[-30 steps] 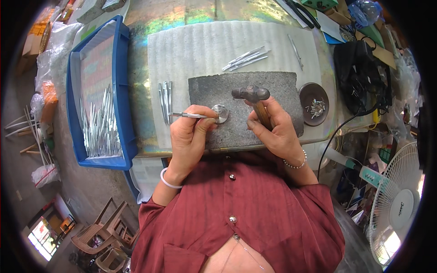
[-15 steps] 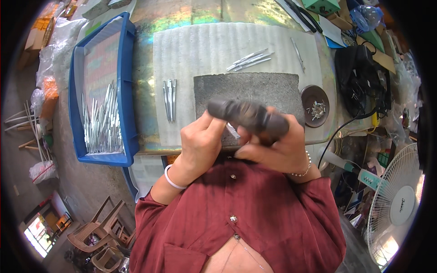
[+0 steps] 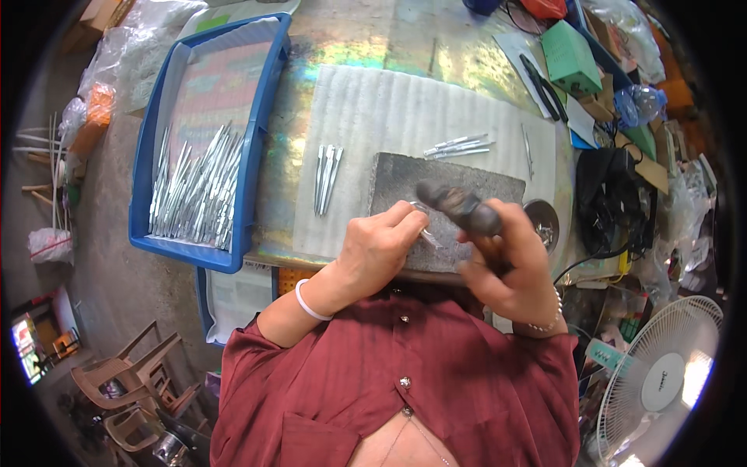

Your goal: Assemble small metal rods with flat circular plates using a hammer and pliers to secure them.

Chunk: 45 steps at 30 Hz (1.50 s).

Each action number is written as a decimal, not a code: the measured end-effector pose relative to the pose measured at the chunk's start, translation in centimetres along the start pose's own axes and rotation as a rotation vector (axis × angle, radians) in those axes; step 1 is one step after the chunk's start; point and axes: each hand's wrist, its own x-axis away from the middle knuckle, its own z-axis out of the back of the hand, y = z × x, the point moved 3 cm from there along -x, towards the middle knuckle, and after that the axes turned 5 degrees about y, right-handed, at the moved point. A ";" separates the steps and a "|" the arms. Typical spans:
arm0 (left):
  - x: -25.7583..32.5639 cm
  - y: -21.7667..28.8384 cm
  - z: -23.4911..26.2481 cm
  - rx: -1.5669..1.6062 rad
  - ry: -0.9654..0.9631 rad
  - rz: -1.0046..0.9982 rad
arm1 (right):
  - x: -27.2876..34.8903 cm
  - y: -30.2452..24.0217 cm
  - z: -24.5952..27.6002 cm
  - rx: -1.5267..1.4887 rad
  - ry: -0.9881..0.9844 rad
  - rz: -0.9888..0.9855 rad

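My right hand [image 3: 513,272] is closed round the handle of a dark-headed hammer [image 3: 461,207], blurred by motion above a grey slab [image 3: 395,180]. To its left, my left hand [image 3: 377,245] pinches a slim silvery metal piece [image 3: 428,235] over the slab's near part; fingers hide part of it. Several similar slim metal pieces [image 3: 327,180] lie left of the slab, and another small group [image 3: 459,145] lies behind it. One thin piece [image 3: 528,152] rests farther right. Beside my right hand a dark round dish [image 3: 537,207], partly hidden, holds small metal bits [image 3: 546,233].
A blue tray [image 3: 253,156] full of slim metal pieces stands at left. White foam sheet [image 3: 350,101] lies under the slab. At right are black-handled shears [image 3: 545,87], a green box [image 3: 572,58], a black bag [image 3: 611,198] and a white fan [image 3: 661,381].
The view has shifted, so the table things sit farther right. The hammer and right hand have moved somewhat away from my left hand, which still pinches the metal piece.
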 end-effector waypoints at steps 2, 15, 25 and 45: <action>0.2 -0.7 -0.4 0.037 0.009 -0.002 | 0.9 0.0 0.8 -0.042 0.019 0.020; -0.3 -0.7 -0.2 0.082 0.034 -0.022 | 2.1 -2.4 2.3 0.421 -0.026 0.374; -0.1 -0.8 -0.3 0.086 -0.024 0.050 | 2.4 -2.8 2.1 0.521 -0.007 0.450; -0.1 -0.6 -0.4 0.077 -0.014 -0.025 | 2.4 -4.1 2.1 0.729 -0.140 0.342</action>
